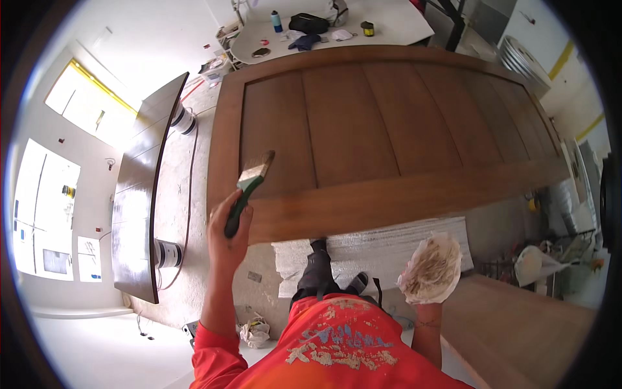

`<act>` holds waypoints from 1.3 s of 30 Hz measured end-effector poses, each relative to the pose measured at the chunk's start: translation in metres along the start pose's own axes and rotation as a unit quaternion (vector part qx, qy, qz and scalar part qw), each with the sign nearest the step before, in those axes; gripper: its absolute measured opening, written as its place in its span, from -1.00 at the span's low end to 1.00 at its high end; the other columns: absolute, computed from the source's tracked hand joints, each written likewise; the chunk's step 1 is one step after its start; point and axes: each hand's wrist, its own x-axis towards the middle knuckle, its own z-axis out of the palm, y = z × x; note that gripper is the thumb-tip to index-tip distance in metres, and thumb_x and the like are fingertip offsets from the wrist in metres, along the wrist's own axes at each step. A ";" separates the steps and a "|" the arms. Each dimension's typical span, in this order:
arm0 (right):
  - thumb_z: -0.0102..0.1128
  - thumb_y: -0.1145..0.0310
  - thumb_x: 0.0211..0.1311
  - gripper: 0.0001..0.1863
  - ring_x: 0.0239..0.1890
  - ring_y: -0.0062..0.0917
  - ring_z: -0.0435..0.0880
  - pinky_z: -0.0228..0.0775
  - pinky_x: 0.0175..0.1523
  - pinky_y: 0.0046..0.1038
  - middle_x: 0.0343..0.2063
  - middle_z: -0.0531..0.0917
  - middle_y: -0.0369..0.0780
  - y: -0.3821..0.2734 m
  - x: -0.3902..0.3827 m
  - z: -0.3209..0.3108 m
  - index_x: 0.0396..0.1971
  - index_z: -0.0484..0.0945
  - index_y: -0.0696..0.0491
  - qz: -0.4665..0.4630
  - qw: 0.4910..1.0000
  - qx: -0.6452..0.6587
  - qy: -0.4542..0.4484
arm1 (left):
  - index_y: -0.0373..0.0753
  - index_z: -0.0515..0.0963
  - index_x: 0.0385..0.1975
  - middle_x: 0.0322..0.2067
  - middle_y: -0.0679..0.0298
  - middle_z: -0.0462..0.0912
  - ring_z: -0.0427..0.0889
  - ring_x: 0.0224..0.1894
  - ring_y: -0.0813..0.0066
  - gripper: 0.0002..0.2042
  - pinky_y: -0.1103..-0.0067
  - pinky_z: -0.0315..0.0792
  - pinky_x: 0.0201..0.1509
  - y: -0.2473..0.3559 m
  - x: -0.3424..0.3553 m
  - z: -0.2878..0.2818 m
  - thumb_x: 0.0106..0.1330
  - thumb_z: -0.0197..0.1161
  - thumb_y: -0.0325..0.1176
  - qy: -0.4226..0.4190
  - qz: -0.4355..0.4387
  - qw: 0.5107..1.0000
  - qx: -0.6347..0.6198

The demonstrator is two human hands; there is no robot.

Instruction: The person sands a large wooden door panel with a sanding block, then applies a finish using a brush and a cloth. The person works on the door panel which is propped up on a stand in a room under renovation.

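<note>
My left hand (230, 227) is closed round the green handle of a paintbrush (254, 170), whose bristles point up and forward over the lower left of a large brown wooden panel door (353, 117), lying flat in front of me. My right hand (429, 308), below the door's near edge at the lower right, holds a crumpled white, brown-stained cloth or liner (429, 266), which hides its fingers.
Another dark panel (139, 201) rests on white buckets (167, 254) to the left. Behind the door stands a white desk (330, 26) with a bottle, bag and small items. A silvery foam sheet (369, 240) lies underfoot. Cluttered gear (544, 259) stands at the right.
</note>
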 end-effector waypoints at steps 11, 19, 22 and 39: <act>-0.12 -0.35 0.55 -0.26 0.31 -0.14 0.59 0.54 0.32 0.07 0.35 0.57 -0.18 0.020 0.044 0.101 0.44 0.43 -0.12 -0.003 0.997 -0.052 -0.050 | -0.14 0.72 0.08 -0.01 0.13 0.80 0.66 0.11 0.06 -0.64 0.19 0.35 0.36 -0.142 0.260 0.092 0.40 0.34 -0.12 0.025 0.083 0.984 0.156; -0.17 -0.52 0.41 -0.15 0.09 -0.19 0.68 0.58 0.03 0.06 0.25 0.63 -0.26 0.024 0.032 0.118 0.40 0.47 -0.19 -0.072 0.985 -0.067 0.140 | -0.12 0.74 0.07 -0.05 0.15 0.82 0.67 0.10 0.03 -0.61 0.19 0.37 0.34 -0.151 0.319 0.124 0.37 0.33 -0.05 -0.027 0.095 0.973 0.209; -0.21 -0.48 0.46 -0.17 0.17 -0.16 0.66 0.59 0.11 0.08 0.28 0.62 -0.23 0.022 0.027 0.111 0.42 0.45 -0.17 -0.048 0.994 -0.062 0.080 | -0.12 0.75 0.04 -0.06 0.12 0.82 0.68 0.09 0.01 -0.62 0.18 0.38 0.33 -0.153 0.325 0.128 0.37 0.33 -0.05 -0.028 0.097 0.972 0.214; -0.06 -0.51 0.38 -0.13 0.11 -0.03 0.70 0.63 0.07 0.15 0.22 0.66 -0.14 0.027 0.057 0.141 0.37 0.50 -0.10 0.051 0.997 -0.039 -0.038 | -0.26 0.76 -0.09 -0.37 0.10 0.75 0.69 -0.22 0.07 -0.75 0.21 0.45 0.19 0.024 0.051 -0.054 0.27 0.39 -0.34 -0.218 -0.008 0.963 0.157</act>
